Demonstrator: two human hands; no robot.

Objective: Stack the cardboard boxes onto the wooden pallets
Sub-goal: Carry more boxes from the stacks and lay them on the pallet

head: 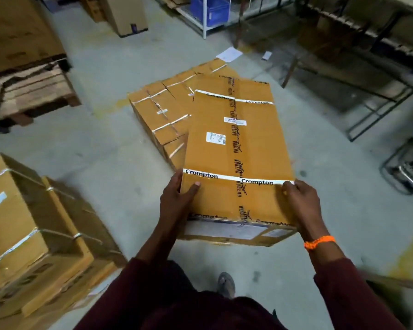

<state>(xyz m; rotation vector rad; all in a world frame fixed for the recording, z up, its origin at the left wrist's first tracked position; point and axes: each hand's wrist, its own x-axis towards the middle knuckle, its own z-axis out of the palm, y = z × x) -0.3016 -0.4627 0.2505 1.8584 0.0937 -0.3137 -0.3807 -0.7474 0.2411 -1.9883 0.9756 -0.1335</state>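
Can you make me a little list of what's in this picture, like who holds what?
Held box: long tan cardboard box with Crompton tape
Hands: left hand and right hand grip its near end, one each side
Behind it: strapped tan cardboard boxes on the grey floor
Upper left: wooden pallet
Right wrist: orange band

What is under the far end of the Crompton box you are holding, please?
A row of strapped cardboard boxes lies on the floor, partly covered by the Crompton box. Whether they touch is hidden.

Box (236,151) underside hidden; blurred rack (358,55), perhaps shelving.
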